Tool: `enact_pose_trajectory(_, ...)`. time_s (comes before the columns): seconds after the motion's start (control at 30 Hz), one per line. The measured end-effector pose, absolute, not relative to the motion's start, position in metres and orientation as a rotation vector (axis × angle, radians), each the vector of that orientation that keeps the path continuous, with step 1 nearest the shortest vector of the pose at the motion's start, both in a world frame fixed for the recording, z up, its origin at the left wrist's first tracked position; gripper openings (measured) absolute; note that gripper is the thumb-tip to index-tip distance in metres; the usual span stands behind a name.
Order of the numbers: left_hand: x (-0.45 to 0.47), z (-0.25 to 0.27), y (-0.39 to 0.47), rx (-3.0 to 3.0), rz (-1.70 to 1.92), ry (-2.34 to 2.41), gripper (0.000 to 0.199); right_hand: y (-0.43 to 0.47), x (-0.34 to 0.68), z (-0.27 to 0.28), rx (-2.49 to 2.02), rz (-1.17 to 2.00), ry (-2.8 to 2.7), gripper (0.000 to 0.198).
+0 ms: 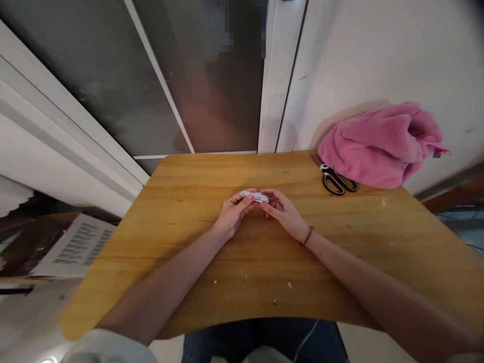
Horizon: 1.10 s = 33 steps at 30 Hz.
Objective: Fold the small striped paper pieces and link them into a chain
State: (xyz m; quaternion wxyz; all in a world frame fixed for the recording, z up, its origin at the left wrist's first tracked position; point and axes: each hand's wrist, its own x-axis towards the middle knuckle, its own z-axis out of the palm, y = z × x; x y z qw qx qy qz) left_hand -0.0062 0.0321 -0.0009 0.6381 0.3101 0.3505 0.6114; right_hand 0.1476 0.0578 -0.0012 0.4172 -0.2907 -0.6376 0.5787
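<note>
Between my two hands is a small, flat white strip (255, 196) that looks like folded paper, held a little above the wooden table (181, 201). My left hand (233, 212) grips its left end, with the thumb on top and the fingers underneath. At the right end, my right hand (283, 209) pinches the strip between thumb and fingertips. A red cord bracelet (308, 236) circles my right wrist. Fine print or marks on the strip are too small to make out.
Black-handled scissors (335, 181) lie at the back right, blades partly beside a pink plush bag (374, 146) against the wall. Tiny white scraps (289, 285) dot the table's front. A cardboard box (75, 247) stands left of the table. A glass-panelled door (212, 101) rises behind.
</note>
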Motion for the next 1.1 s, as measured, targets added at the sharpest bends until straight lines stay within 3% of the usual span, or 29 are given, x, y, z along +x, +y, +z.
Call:
enact_pose_trajectory(0.23, -0.0052, 0.0012, 0.0308, 0.726, 1.385, 0.807, 0.024, 0.0569, 0.1472, -0.0032, -0.742, 1.415, -1.625, 0.037)
enact_pose_trajectory(0.7, -0.0079, -0.0032, 0.0337, 0.705, 1.404, 0.815, 0.021, 0.0572, 0.1495, -0.0045, -0.901, 1.042, -1.712, 0.026)
enact_pose_trajectory(1.1, -0.0141, 0.0, 0.0397, 0.499, 1.528, 0.85, 0.013, 0.0583, 0.1541, -0.0035, -0.928, 1.038, -1.662, 0.031)
